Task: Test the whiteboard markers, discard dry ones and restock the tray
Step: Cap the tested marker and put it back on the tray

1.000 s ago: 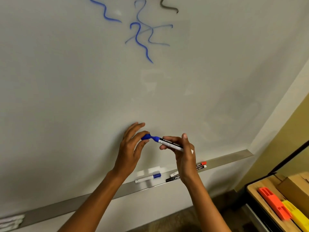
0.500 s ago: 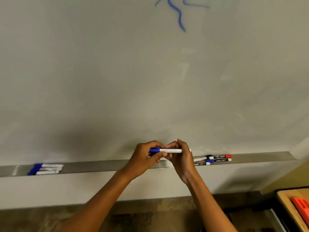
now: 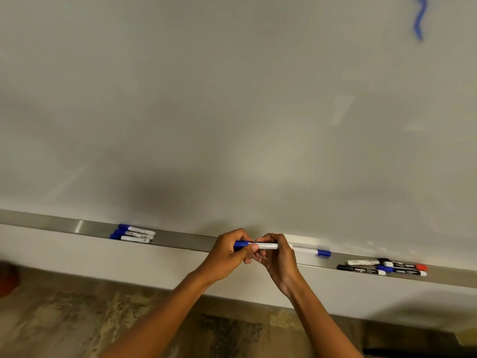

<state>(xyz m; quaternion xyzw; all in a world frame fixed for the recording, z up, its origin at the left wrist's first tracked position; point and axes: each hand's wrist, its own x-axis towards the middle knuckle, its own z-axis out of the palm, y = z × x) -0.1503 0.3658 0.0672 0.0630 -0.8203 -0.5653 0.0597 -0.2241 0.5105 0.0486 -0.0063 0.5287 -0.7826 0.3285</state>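
I hold a blue whiteboard marker (image 3: 267, 245) level in front of the metal tray (image 3: 183, 239), cap on. My left hand (image 3: 229, 254) pinches the blue cap end, and my right hand (image 3: 280, 257) grips the white barrel. Three blue markers (image 3: 133, 233) lie together on the tray to the left. A single blue marker (image 3: 311, 251) rests just right of my hands. Further right lies a group of several black, blue and red markers (image 3: 384, 267).
The whiteboard (image 3: 232, 112) fills the upper view, with a blue squiggle (image 3: 419, 19) at the top right. Below the tray is a white wall band, then patterned flooring (image 3: 103, 319). A dark reddish object (image 3: 6, 280) shows at the left edge.
One second ago the cap was off and held by my left hand; it is now on the marker. The view has swung left and down, bringing the left group of markers into view.
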